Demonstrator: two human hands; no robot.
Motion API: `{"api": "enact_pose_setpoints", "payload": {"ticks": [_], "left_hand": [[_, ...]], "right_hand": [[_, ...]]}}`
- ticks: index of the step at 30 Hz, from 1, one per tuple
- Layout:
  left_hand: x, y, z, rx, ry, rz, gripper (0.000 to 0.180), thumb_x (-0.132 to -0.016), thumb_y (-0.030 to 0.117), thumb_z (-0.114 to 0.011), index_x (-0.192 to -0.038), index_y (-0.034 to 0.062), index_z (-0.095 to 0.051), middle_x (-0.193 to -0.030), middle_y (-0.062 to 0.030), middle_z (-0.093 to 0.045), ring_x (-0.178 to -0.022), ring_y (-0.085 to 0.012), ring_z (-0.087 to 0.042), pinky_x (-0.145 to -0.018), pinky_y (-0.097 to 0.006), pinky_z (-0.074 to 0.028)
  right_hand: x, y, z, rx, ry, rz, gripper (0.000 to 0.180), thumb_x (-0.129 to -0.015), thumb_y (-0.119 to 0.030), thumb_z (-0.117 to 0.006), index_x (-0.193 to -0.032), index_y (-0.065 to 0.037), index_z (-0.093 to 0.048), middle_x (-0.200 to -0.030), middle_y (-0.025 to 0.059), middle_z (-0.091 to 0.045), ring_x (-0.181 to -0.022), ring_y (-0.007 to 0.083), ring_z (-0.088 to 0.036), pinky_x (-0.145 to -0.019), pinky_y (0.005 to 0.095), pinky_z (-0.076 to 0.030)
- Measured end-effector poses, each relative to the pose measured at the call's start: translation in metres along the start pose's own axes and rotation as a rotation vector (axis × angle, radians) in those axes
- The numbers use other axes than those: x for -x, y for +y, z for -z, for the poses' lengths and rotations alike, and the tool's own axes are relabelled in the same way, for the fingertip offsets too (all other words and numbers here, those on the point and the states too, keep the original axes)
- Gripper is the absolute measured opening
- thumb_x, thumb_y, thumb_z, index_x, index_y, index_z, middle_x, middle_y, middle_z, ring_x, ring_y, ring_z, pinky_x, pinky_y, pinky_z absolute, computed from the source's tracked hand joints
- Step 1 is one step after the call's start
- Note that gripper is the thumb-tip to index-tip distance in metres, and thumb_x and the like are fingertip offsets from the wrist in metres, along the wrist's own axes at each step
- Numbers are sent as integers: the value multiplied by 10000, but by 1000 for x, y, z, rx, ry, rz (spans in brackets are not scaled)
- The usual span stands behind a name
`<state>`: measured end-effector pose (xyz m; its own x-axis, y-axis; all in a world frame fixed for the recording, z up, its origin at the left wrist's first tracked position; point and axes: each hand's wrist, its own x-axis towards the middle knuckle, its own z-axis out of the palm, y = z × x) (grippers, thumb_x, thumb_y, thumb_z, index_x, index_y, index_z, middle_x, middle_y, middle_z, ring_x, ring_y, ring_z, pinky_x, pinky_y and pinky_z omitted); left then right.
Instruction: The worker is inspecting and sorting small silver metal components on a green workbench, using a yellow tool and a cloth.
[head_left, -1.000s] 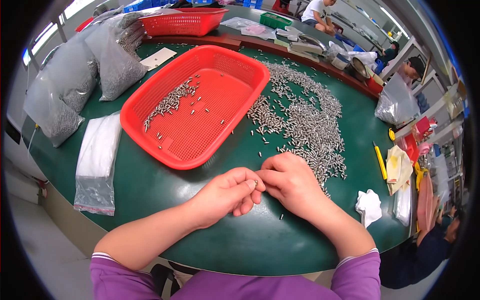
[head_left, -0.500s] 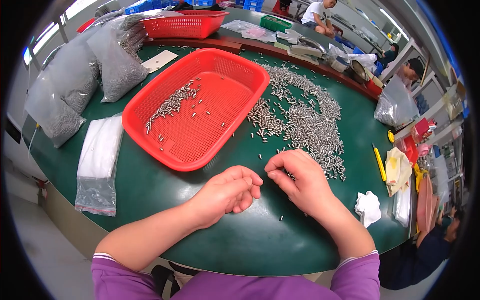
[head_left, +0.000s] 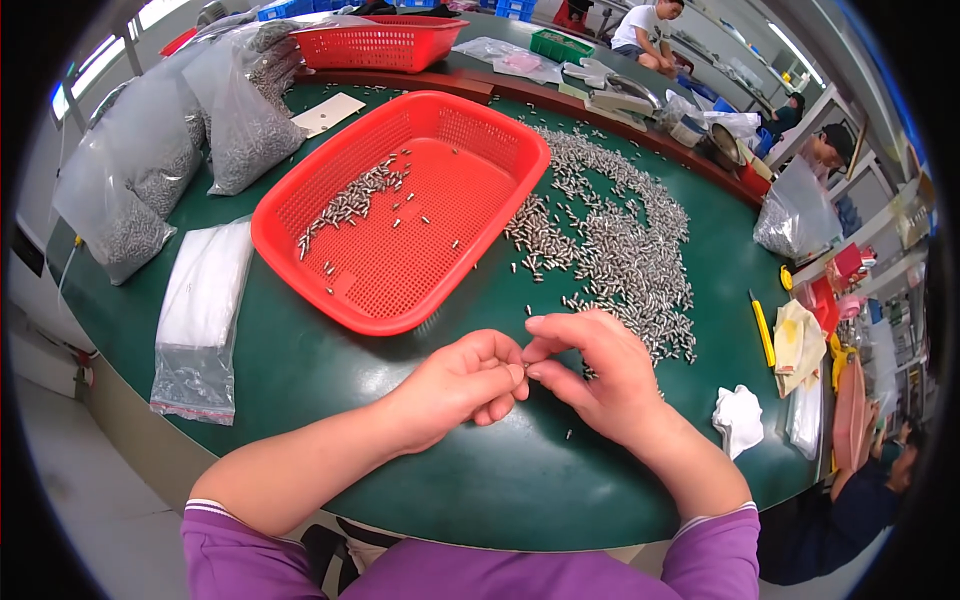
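Observation:
My left hand [head_left: 468, 380] and my right hand [head_left: 597, 372] meet over the green table in front of me. Both have their fingers closed in a pinch, and their tips come together at a tiny metal piece [head_left: 527, 367], mostly hidden by the fingers. Just beyond my right hand spreads a wide heap of small silvery metal pins [head_left: 635, 250]. The red perforated basket [head_left: 400, 318], beyond my left hand, holds a loose pile of the same pins [head_left: 352, 203] along its left side. One stray pin [head_left: 569, 434] lies below my right hand.
Clear bags full of metal parts [head_left: 245, 150] stand at the far left, near a packet of white plastic bags [head_left: 205, 290]. A crumpled white cloth [head_left: 738, 420] and a yellow cutter [head_left: 762, 328] lie to the right. Other people sit farther off, one in a white shirt [head_left: 645, 22].
The gap between my hands has closed; their fingertips now meet around the tiny piece. My view has shifted slightly. The basket and heap look the same.

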<state>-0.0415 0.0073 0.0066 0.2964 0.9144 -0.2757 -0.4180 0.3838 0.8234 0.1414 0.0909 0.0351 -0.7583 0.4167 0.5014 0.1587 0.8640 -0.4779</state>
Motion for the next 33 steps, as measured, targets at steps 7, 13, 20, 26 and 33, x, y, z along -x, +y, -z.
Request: {"api": "enact_pose_setpoints", "payload": {"ticks": [7,13,20,26,33], "left_hand": [[0,-1,1,-89,-33,-7,183,-956,191,-540,-1046,40,-492,-862,-18,-570,-659,-57,-490,-559,-214,-390],[-1,0,0,-31,-51,-9,137,-1000,181,-444,-1014,67,-518,-870,-37,-581,-625,-69,-477,-524,-201,-361],[1,-1,4,56,-65,-7,271,-1009,224,-346,-1048,40,-541,-886,-78,-571,-648,-119,-479,-551,-230,-372],[-1,0,5,101,-48,5,278,-989,270,-394,-1064,36,-526,-916,-87,-558,-656,-119,-470,-567,-238,-363],[-1,-1,3,12,-8,22,178,-978,155,-432,-1080,34,-512,-930,-65,-562,-663,-98,-473,-557,-218,-370]], "right_hand": [[2,-3,-3,-148,-1,-115,403,-772,-50,-701,-1156,-103,-590,-918,41,-673,-796,237,-622,-714,345,-499],[-7,3,14,161,87,-93,350,-789,-5,-643,-1123,-106,-612,-978,69,-657,-883,259,-603,-777,366,-485],[-2,13,16,330,-4,-205,127,-727,-39,-689,-841,-69,-644,-891,75,-539,-861,278,-543,-749,386,-465],[4,17,8,342,-127,-204,154,-699,-66,-727,-835,-69,-655,-881,81,-538,-869,276,-543,-755,385,-465],[-1,8,8,184,-156,-245,121,-749,-66,-714,-856,-70,-657,-908,78,-548,-905,260,-551,-782,350,-464]]}}
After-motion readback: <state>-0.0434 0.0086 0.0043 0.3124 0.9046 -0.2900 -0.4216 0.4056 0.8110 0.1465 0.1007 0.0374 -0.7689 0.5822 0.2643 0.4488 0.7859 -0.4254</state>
